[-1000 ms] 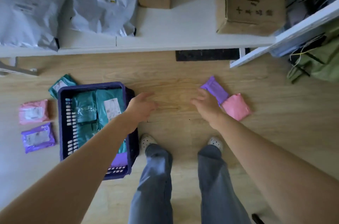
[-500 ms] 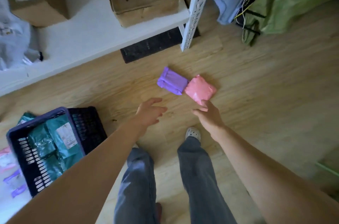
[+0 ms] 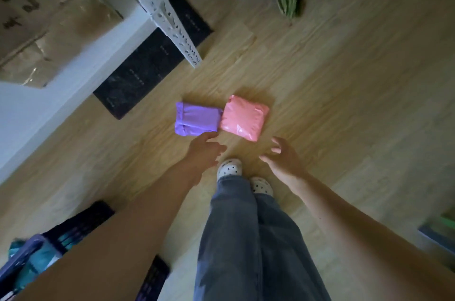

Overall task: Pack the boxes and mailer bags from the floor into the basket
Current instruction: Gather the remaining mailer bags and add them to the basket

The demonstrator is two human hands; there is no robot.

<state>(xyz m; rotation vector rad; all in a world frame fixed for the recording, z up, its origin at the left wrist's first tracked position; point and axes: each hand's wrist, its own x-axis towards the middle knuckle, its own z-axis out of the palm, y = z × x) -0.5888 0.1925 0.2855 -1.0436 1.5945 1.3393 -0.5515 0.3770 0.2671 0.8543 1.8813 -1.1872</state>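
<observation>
Our left hand (image 3: pixel 205 150) and right hand (image 3: pixel 283 159), both spread and holding nothing, hover just short of the purple mailer bag (image 3: pixel 197 118) and pink mailer bag (image 3: pixel 243 117) on the floor (image 3: pixel 344 103).

left mailer bag (image 3: pixel 197 118) and right mailer bag (image 3: pixel 243 117) lying side by side on floor (image 3: pixel 344 103), touching. shelf post (image 3: pixel 172 24) standing just behind them. left grip (image 3: pixel 204 152) hovering at left bag's near edge, right grip (image 3: pixel 283 162) near right bag. basket (image 3: pixel 19 260) sitting well off left.
</observation>
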